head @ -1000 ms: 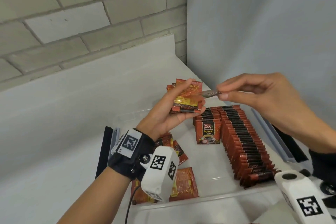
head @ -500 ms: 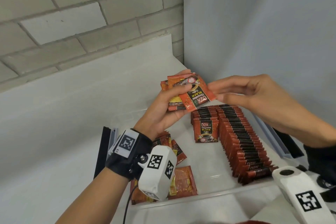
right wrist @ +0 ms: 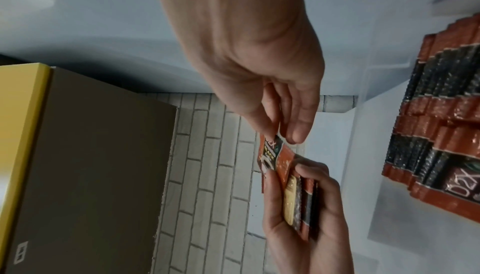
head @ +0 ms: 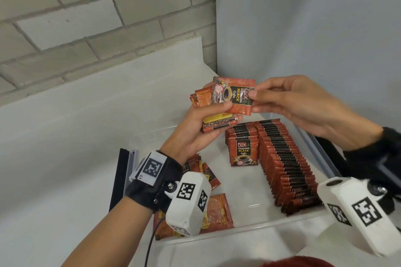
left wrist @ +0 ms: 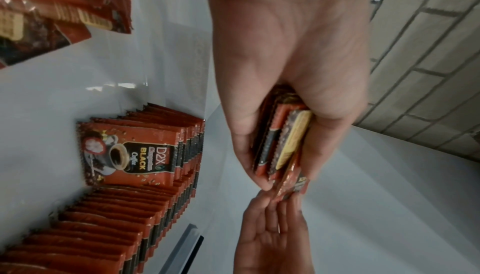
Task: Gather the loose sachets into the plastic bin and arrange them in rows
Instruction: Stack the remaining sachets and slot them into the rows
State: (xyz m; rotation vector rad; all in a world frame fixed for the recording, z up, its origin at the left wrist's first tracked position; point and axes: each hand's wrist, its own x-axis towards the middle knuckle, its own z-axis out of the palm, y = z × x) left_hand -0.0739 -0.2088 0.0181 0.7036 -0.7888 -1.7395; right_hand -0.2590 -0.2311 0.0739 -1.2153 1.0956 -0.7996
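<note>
Head view: right hand now pinches sachet flat atop left hand's gripped stack.

"D2X", "BLACK", "Coffee" printed on the top sachet pinched over the handful. Same "D2X BLACK Coffee" on the front sachet of the short row in the bin, readable sideways in the left wrist view too. "D2X" also on packs at the near end of the long row. Line under "D2X" too blurry.
</note>
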